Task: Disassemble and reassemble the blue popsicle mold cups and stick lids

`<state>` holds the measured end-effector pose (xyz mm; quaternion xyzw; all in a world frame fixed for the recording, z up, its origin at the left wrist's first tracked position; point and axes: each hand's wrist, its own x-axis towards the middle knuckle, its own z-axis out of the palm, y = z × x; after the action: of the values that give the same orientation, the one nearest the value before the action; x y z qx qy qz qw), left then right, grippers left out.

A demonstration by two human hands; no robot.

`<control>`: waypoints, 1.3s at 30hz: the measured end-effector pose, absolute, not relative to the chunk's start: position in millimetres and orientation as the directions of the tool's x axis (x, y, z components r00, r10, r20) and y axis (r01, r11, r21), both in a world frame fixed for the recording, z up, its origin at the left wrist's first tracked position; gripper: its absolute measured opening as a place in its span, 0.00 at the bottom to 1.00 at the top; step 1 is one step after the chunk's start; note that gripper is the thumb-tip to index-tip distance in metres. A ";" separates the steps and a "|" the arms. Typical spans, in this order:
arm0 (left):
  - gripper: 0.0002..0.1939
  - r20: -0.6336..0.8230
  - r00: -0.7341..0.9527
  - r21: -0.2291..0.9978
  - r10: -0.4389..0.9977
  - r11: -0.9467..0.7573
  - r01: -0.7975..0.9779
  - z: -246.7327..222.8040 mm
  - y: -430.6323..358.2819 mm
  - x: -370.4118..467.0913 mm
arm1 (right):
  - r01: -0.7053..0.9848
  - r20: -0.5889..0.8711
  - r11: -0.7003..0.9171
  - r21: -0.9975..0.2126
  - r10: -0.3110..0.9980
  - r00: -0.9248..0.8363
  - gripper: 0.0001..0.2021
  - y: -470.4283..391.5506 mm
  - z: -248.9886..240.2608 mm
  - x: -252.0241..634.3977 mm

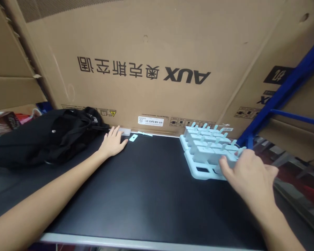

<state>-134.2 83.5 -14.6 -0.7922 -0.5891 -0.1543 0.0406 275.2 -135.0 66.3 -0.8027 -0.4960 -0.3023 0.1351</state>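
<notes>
A light-blue popsicle mold set [211, 146], with several molds and upright sticks in a rack [192, 167], sits at the right rear of the black table. My right hand [253, 174] is closed around the mold at the near right corner, thumb on its near side. Part of that mold is hidden behind my fingers. At the back of the table my left hand [112, 142] lies palm down with its fingers spread. Just beside its fingertips is a translucent white piece [125, 131]. Right of it are a small mint-green plate with a hole [133, 137] and a thin pale strip [145, 134].
A black bag [49, 136] lies on the left of the table [146, 195]. Behind stands a large cardboard box [146, 42] with upside-down print. Blue metal framing [290, 90] slants along the right side. Small boxed goods [5, 120] show at the far left.
</notes>
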 end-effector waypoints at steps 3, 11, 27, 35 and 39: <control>0.31 0.300 0.288 0.115 0.909 -0.334 0.936 -14.5 85.6 -135.7 | 0.870 0.629 -0.487 0.085 0.703 0.332 0.22 -134.8 58.0 274.8; 0.25 0.373 0.307 0.103 0.876 -0.368 0.924 -13.4 84.2 -137.4 | 0.887 0.618 -0.442 0.131 0.736 0.276 0.28 -137.7 43.1 277.1; 0.25 0.369 0.300 0.112 0.880 -0.362 0.925 -10.9 79.9 -136.4 | 0.910 0.619 -0.375 0.175 0.761 0.195 0.39 -148.1 20.7 271.8; 0.24 0.404 0.276 0.107 0.872 -0.344 0.933 -9.5 76.4 -135.3 | 0.915 0.678 -0.374 0.150 0.712 0.180 0.37 -147.2 19.2 267.0; 0.23 0.397 0.279 0.091 0.874 -0.340 0.936 -8.1 75.0 -135.0 | 0.914 0.684 -0.368 0.169 0.711 0.160 0.35 -147.9 22.4 267.8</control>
<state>-135.0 75.0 -8.1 -0.7957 -0.5687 -0.1924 0.0802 267.8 -147.9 22.4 -0.7478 -0.5435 -0.3531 0.1438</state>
